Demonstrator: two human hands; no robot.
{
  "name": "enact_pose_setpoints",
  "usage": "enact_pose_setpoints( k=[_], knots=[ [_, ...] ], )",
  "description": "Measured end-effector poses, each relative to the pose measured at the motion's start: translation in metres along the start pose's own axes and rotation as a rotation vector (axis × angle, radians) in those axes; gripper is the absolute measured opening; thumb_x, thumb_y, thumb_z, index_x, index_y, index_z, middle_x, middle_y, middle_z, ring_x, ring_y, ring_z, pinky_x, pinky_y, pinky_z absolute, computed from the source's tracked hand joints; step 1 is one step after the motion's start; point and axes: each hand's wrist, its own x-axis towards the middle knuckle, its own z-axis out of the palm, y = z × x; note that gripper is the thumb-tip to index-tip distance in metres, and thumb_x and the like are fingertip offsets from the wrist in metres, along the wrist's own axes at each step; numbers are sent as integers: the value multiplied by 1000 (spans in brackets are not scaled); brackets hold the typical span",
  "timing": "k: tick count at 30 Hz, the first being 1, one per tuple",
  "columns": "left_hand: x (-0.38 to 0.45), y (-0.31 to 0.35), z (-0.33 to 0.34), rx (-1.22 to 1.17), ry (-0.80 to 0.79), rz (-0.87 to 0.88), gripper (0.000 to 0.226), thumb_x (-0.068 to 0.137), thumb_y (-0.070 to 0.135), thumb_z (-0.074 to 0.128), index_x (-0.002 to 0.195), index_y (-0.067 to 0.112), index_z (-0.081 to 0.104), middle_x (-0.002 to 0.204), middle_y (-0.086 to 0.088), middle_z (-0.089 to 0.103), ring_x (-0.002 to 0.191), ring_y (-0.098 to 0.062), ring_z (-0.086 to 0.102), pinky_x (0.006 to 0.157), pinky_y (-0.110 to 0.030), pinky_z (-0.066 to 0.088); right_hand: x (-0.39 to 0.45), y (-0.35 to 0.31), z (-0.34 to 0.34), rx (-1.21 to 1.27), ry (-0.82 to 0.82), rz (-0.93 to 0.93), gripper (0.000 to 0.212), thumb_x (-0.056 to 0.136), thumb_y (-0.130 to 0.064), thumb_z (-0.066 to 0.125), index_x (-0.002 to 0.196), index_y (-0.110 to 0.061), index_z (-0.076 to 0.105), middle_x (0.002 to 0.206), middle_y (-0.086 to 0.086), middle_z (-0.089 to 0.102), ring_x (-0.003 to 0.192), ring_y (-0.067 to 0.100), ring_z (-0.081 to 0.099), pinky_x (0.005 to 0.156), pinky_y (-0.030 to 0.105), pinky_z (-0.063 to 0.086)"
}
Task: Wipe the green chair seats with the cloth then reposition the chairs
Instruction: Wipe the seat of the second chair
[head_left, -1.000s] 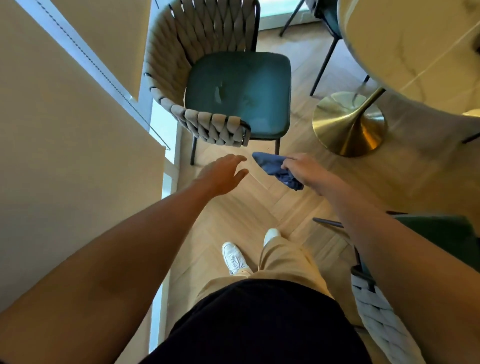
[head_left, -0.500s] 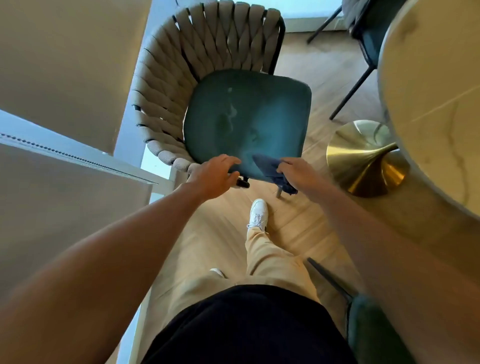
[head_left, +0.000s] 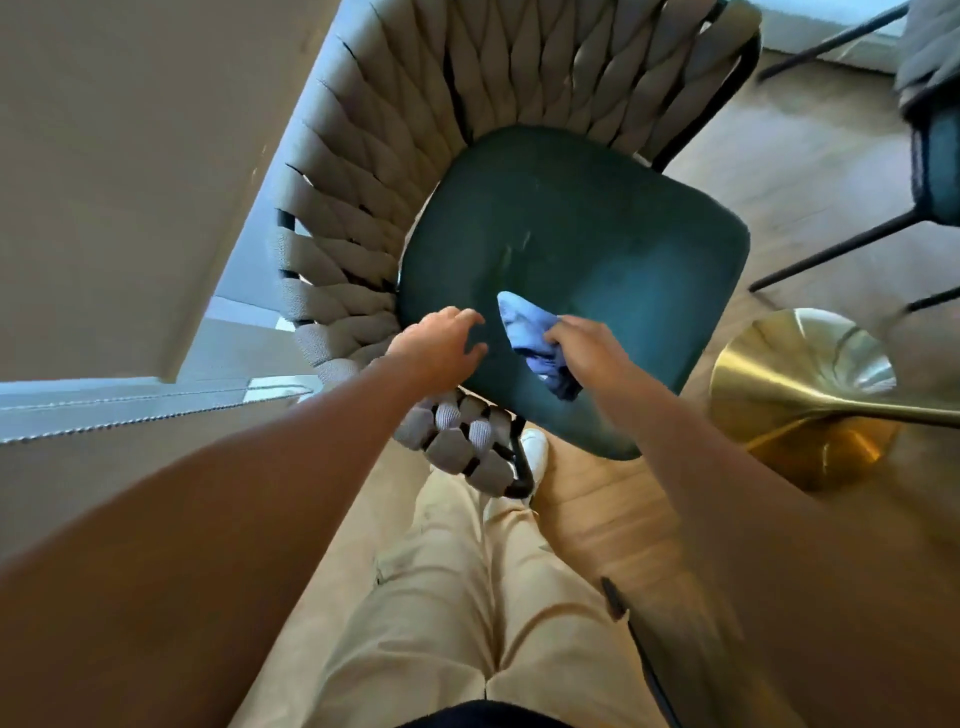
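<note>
Cloth (head_left: 530, 338) bunched in right hand (head_left: 587, 348), fingers clamped, over green seat (head_left: 597, 249); left hand (head_left: 441, 345) loosely spread. Wiping about to begin; next, press down.

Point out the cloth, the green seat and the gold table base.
cloth (head_left: 524, 332), head view, on the light blue fold beside the right hand.
green seat (head_left: 587, 234), head view, on the middle of the cushion.
gold table base (head_left: 810, 364), head view, on its domed top.

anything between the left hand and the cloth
Nothing but a narrow strip of bare green seat shows between the left hand and the cloth, gripped by the right hand, in the head view.
</note>
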Motion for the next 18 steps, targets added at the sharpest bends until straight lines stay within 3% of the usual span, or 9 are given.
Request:
enact_pose_setpoints(
  k=[4,6,7,9,10,12,15,18],
  knots=[
    [66,-34,0,-41,-20,-4,46,100,41,56,140,20,51,138,-10,54,128,-32,53,104,-46,46,70,-27,16,3,28,-88,7,76,-22,49,73,-22,55,59,10,52,50,23,46,50,30,40],
    [95,-48,-1,-77,9,9,43,98,37,59,136,17,55,134,-13,57,126,-35,54,104,-46,46,104,-38,22,5,96,-217,14,78,-23,48,77,-28,61,64,5,56,57,24,50,57,36,44],
    [108,-54,-2,-85,44,19,41,98,35,59,134,16,56,133,-14,57,125,-35,54,103,-46,46,119,-42,23,-35,155,-307,24,84,-21,48,90,-32,69,74,-1,63,67,22,56,65,35,49],
    [133,-63,-7,-80,125,52,40,99,32,59,135,14,57,135,-13,57,125,-35,54,102,-44,46,147,-49,26,-125,291,-491,40,93,-14,47,125,-23,69,114,-3,70,102,18,64,95,32,51],
    [145,-66,-11,-68,165,75,42,99,31,58,137,13,56,137,-13,56,125,-35,53,103,-43,45,162,-52,27,-200,353,-571,44,94,-14,48,135,-17,64,134,2,64,122,22,58,109,36,43],
    [170,-72,-16,-31,242,147,46,99,29,58,140,9,53,141,-15,53,129,-35,51,107,-41,41,189,-52,30,-402,423,-634,51,94,-18,51,145,-16,55,156,10,44,145,32,38,121,44,26],
    [208,-77,-16,18,317,255,54,101,31,54,149,7,46,155,-15,43,145,-33,37,121,-41,27,221,-49,33,-562,433,-600,61,96,-25,54,155,-19,39,166,10,23,154,32,17,123,48,12],
    [235,-80,-10,62,353,283,59,107,33,44,157,6,32,166,-11,27,155,-28,19,125,-36,6,245,-52,34,-655,442,-669,68,96,-29,53,159,-14,29,168,12,16,155,33,11,125,50,8]
  ],
)
